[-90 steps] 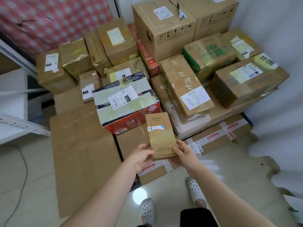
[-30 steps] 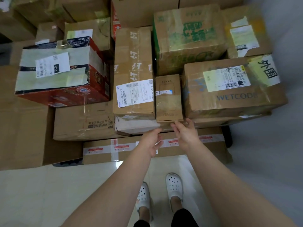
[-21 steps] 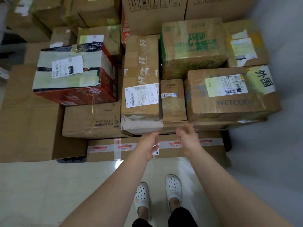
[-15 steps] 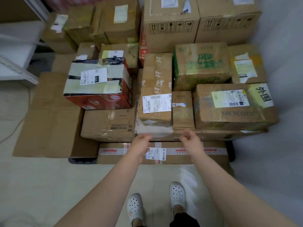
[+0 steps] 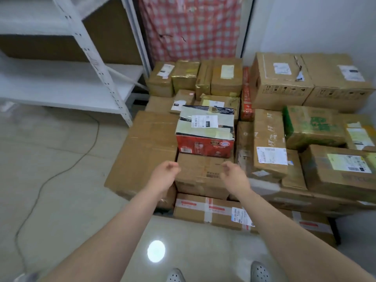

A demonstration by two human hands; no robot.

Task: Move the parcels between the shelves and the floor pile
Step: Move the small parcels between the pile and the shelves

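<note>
1. We stand at the near edge of the pile of parcels point(image 5: 244, 139), which rests on the floor point(image 5: 50, 190) and runs back to the wall on the right.
2. Our left hand point(image 5: 165, 173) and right hand point(image 5: 233, 174) reach forward, apart from each other. Both are empty, with the fingers loosely curled.
3. We cannot tell whether either hand touches cardboard. Both hang just in front of a plain brown carton point(image 5: 201, 169).
4. On that carton sits a red box point(image 5: 204, 146), its top covered in pale tape and bearing a white label.
5. Below the brown carton, at floor level, lies a low carton point(image 5: 211, 210) crossed with red-and-white tape.
6. To the left of the red box lies a large flat carton point(image 5: 146, 151), the leftmost part of the pile.
7. To the right lies a long carton point(image 5: 268, 139) with a white label at its near end. Just beside it is a small narrow parcel point(image 5: 293, 174), set between the long carton and a labelled box point(image 5: 341, 176) at the right edge.
8. Behind those we see a green-printed box point(image 5: 311, 127), and against the back wall two big cartons point(image 5: 280, 84).
9. Smaller parcels form a row in front of a red checked cloth point(image 5: 193, 27).
10. The white shelves point(image 5: 67, 86) stand at the left, well apart from our hands.
11. A dark cable point(image 5: 61, 169) trails across the floor, and our white clogs point(image 5: 176, 275) show at the bottom.
</note>
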